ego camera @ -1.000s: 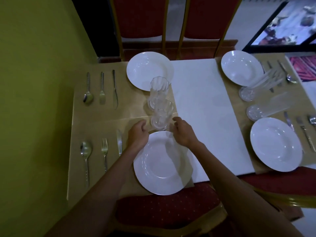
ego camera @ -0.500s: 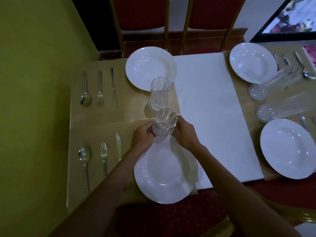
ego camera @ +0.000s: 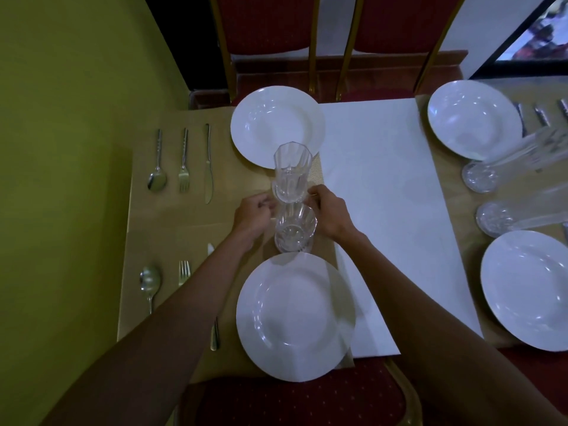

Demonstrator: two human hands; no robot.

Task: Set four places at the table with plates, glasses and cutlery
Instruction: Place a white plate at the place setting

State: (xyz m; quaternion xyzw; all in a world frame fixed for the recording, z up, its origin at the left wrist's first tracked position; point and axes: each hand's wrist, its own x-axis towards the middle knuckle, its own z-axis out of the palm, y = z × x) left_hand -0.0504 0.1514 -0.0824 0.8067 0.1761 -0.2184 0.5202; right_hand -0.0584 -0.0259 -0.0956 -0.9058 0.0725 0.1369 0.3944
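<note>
Two clear ribbed glasses stand between the left-side white plates: the far glass (ego camera: 290, 170) and the near glass (ego camera: 294, 232). My left hand (ego camera: 253, 212) and right hand (ego camera: 330, 210) flank them, curled fingertips pinching the far glass's base from both sides. The near plate (ego camera: 295, 315) and far plate (ego camera: 276, 124) lie on tan mats. Left of the far plate lie a spoon (ego camera: 156, 179), fork (ego camera: 183, 176) and knife (ego camera: 209, 167). The near spoon (ego camera: 150, 281) and fork (ego camera: 183, 272) show; my left forearm partly hides the near knife (ego camera: 215, 335).
On the right are two more plates (ego camera: 473, 118) (ego camera: 528, 290), two glasses (ego camera: 479, 176) (ego camera: 495, 218) and some cutlery (ego camera: 541, 115) at the frame edge. A white runner (ego camera: 384, 210) covers the middle. Red chairs (ego camera: 267, 26) stand opposite, a chair seat (ego camera: 292, 401) below me, a green wall (ego camera: 61, 149) left.
Both hands left the near glass, which now stands above the near plate, and moved forward to the base of the far glass.
</note>
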